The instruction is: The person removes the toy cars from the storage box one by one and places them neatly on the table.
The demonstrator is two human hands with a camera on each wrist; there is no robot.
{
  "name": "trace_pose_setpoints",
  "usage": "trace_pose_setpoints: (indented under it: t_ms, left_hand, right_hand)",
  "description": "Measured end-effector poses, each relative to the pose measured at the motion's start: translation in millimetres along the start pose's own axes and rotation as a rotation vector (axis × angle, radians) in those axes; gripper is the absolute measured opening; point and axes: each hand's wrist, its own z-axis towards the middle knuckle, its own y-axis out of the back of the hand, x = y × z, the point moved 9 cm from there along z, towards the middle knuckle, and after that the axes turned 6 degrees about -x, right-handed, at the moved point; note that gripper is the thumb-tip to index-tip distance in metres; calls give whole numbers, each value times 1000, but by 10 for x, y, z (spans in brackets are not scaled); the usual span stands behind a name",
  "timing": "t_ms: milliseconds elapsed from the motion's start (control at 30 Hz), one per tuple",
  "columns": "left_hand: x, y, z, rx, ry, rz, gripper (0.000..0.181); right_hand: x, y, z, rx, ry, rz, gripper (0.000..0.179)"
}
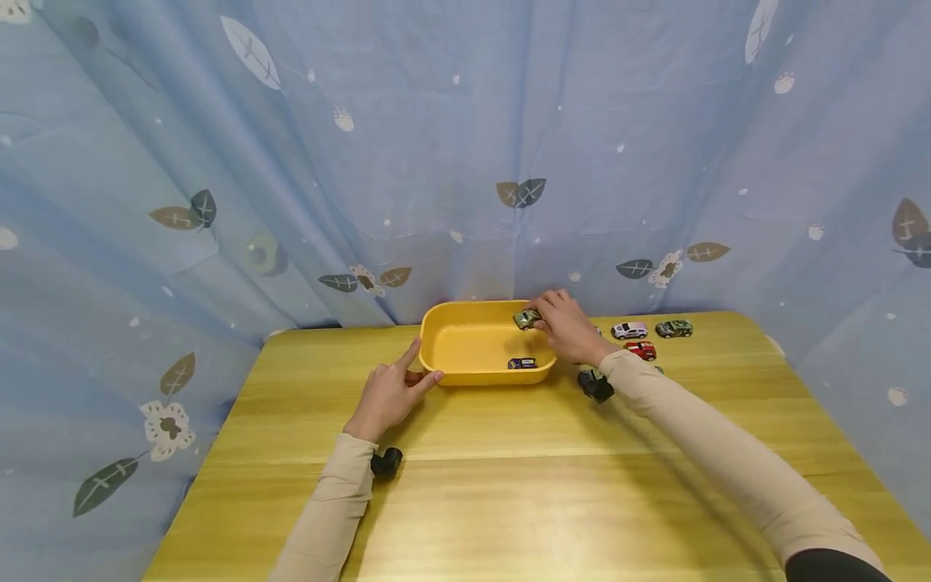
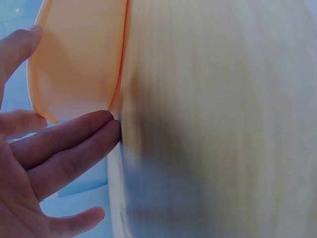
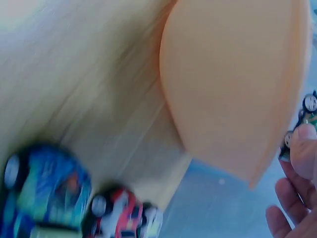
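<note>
A yellow plastic bin [image 1: 473,377] stands near the far edge of the wooden table, with a dark blue toy car [image 1: 522,364] inside by its front wall. Over the bin's right part, my right hand [image 1: 570,327] pinches a green toy car [image 1: 527,319] between thumb and fingers; its wheels [image 3: 310,103] show in the right wrist view. My left hand [image 1: 389,396] touches the bin's left end, fingers extended and spread along the outside. In the left wrist view its fingertips [image 2: 105,117] meet the bin wall, while the little finger stands apart from it.
Right of the bin sit several toy cars: a white one [image 1: 629,330], a camouflage green one [image 1: 674,328], a red one [image 1: 640,350], others partly hidden by the right arm. Black wrist devices [image 1: 598,385] hang under both arms. A blue patterned curtain [image 1: 465,145] closes off the back.
</note>
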Motion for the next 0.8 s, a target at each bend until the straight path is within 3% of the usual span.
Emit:
trace_pose_setpoints:
  t_ms: [367, 633, 800]
  left_hand:
    - [-30, -67, -9, -14, -20, 10, 85]
    - [-14, -71, 2, -4, -9, 5, 87]
    - [4, -26, -4, -7, -1, 6, 88]
  right_hand:
    - [-340, 476, -372, 52, 54, -43, 27]
    - [-738, 1012, -683, 33, 56, -139, 26]
    - [-978, 1229, -848, 28, 18, -176, 27]
